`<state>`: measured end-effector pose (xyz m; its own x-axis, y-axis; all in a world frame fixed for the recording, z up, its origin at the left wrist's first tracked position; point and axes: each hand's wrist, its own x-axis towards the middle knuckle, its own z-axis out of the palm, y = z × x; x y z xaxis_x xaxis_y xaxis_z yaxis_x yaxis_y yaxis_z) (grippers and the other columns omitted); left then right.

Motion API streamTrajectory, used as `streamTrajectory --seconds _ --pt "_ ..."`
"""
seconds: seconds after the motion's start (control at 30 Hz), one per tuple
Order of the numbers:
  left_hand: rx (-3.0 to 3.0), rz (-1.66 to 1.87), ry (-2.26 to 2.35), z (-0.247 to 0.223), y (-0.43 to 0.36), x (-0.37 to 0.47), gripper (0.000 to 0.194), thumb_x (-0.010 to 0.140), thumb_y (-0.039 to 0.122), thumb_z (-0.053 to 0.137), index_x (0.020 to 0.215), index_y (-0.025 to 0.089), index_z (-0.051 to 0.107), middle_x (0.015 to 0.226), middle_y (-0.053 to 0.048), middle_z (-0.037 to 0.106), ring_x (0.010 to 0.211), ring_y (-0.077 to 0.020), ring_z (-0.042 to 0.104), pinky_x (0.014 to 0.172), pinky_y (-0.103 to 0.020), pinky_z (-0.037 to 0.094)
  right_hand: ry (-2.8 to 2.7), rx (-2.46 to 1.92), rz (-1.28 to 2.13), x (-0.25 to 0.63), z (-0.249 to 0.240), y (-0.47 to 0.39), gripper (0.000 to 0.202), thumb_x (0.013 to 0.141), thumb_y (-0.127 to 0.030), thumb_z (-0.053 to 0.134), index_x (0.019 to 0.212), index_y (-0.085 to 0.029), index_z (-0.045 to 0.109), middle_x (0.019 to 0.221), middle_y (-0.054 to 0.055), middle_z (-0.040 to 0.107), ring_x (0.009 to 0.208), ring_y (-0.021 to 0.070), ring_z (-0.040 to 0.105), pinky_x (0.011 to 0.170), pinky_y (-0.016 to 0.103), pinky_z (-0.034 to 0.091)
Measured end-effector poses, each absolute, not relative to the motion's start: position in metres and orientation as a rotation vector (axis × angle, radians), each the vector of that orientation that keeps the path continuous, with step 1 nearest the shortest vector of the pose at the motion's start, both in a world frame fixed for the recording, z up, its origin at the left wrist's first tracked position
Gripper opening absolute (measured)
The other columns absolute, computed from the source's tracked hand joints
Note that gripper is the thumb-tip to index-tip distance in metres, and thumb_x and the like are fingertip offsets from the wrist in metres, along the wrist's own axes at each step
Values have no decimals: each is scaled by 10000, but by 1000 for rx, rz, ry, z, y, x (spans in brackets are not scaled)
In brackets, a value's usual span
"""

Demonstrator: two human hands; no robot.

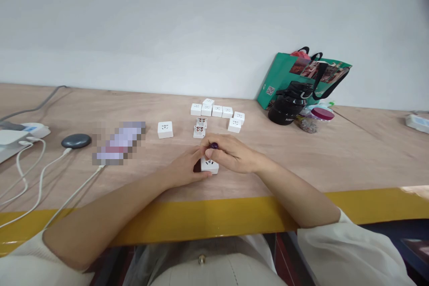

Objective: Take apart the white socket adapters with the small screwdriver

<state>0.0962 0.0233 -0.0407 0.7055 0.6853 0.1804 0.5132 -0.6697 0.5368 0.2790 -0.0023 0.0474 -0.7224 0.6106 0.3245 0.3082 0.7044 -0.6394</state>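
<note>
A white square power socket lies face up on the table near its front edge. My left hand is closed around the socket's left side, thumb at its near edge. Over the socket, my right hand grips what looks like a screwdriver; just its dark purple handle end shows between the fingers, and its tip is hidden. Just beyond the hands sit two open socket halves with copper-coloured parts inside.
Several white sockets stand in a group toward the wall, and a single socket is at left. A blurred phone, a dark round device and white cables are further left. A black flask, jar and green bag stand at right.
</note>
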Motion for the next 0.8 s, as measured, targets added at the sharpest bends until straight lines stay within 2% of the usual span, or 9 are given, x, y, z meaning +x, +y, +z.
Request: streamTrajectory --seconds 0.1,0.27,0.47,0.7,0.8 --pt "2456 481 941 -40 23 96 555 814 412 558 1299 228 360 1273 -62 453 1162 -293 423 966 -401 371 -2261 -781 823 281 45 3 118 864 -218 361 800 -188 455 748 0 520 684 117 486 653 267 395" --pt "2461 459 935 -37 22 96 508 808 379 574 1250 202 398 1228 -69 482 1132 -272 440 952 -392 376 -1986 -740 1053 282 35 15 114 873 -215 353 792 -186 429 658 -27 496 559 89 452 564 242 392" --pt "2468 454 943 -35 21 97 469 811 365 577 1222 203 419 1207 -61 485 1126 -251 438 942 -368 382 -1979 -689 1147 284 36 16 115 864 -172 344 798 -180 437 641 -29 510 547 84 457 553 235 395" --pt "2497 473 934 -40 23 96 514 815 359 576 1269 212 385 1229 -71 469 1131 -262 431 957 -409 374 -2136 -871 816 284 37 15 131 898 -239 347 831 -184 445 705 -14 542 619 97 513 636 260 428" --pt "2525 469 938 -43 24 97 561 789 408 604 1271 222 386 1231 -80 459 1127 -275 433 948 -427 382 -2145 -933 654 280 31 18 166 907 -295 368 969 -187 477 754 -8 563 652 107 539 665 273 437"
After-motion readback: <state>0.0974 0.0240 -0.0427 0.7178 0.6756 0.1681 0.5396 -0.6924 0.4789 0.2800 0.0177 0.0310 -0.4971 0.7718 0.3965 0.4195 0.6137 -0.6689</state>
